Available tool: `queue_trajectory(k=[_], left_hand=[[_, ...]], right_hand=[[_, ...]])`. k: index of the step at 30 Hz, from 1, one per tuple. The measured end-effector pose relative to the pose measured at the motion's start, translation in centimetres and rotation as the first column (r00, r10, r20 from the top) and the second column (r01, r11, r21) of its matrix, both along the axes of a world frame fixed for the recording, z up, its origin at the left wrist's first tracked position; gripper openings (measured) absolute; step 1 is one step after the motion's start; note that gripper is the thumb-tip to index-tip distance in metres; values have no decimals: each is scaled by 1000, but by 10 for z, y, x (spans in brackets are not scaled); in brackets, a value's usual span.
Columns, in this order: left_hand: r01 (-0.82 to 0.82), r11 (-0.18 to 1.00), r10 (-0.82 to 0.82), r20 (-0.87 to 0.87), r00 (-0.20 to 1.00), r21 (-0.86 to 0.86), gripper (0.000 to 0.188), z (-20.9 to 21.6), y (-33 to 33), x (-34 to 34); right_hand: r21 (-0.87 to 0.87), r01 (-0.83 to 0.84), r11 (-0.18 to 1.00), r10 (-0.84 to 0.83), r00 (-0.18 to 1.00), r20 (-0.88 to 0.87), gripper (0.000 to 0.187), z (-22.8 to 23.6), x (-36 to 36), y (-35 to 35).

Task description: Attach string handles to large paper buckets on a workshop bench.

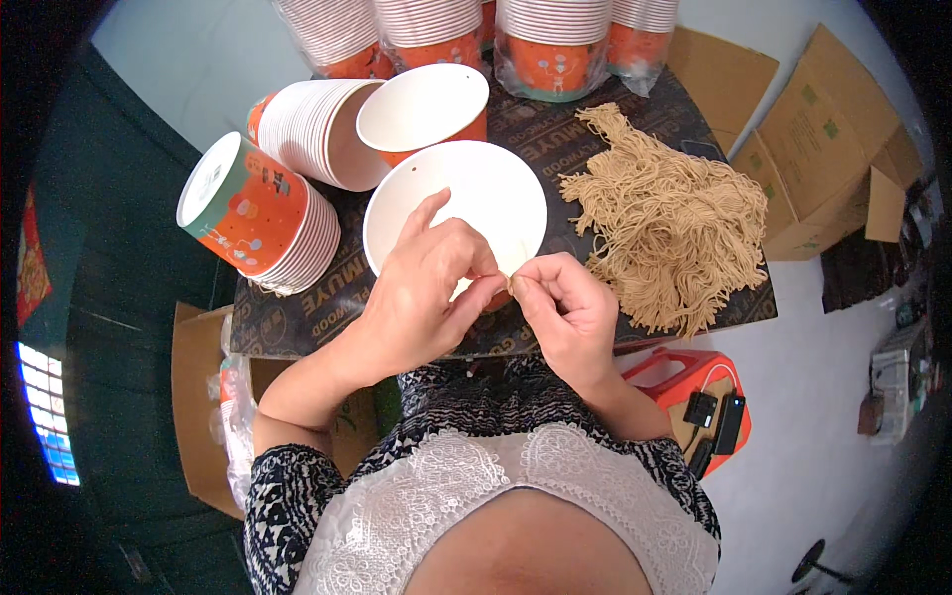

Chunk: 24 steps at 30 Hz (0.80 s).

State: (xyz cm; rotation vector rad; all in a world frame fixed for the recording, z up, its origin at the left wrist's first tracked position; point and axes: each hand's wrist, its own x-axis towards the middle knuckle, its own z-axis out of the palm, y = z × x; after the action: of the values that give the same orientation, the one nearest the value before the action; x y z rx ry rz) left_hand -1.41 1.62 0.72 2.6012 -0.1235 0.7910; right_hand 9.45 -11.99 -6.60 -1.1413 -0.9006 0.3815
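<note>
My left hand point(428, 283) and my right hand point(567, 309) meet at the near rim of a white-lined paper bucket point(466, 188). The fingertips of both are pinched close together on what looks like a thin tan cord, mostly hidden by the fingers. My left index finger is raised over the bucket's opening. A small hole shows near the bucket's far rim. Behind it, a second paper bucket point(424, 111) with an orange outside stands tilted. To the right lies a loose heap of tan cords point(674, 218).
Nested paper buckets lie on their side point(315, 129) at the left, beside an upside-down stack point(260, 213). Plastic-wrapped stacks point(555, 55) line the table's back. Cardboard boxes stand at right point(823, 139) and lower left point(203, 397). A red stool point(734, 382) holds small black devices.
</note>
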Motion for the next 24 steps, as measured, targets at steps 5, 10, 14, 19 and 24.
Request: queue_trajectory(k=[5,10,14,19,24], left_hand=[[42,999,-42,-41,998,3,20,1,1,0],[31,996,-41,-115,993,-86,16,5,-2,-3],[5,981,-49,-220,974,-196,15,8,0,-2],[35,952,-110,-234,966,-303,14,10,3,-1],[31,924,-117,-206,972,-381,9,10,2,1]], right_hand=[[14,3,1000,-3,1000,-6,4,-1,-3,1],[12,18,1000,-18,1000,18,5,0,-5,0],[-7,39,999,-38,998,41,6,5,-8,-1],[10,35,999,-36,999,38,6,2,-7,-1],[16,38,999,-40,994,101,9,-2,2,-5]])
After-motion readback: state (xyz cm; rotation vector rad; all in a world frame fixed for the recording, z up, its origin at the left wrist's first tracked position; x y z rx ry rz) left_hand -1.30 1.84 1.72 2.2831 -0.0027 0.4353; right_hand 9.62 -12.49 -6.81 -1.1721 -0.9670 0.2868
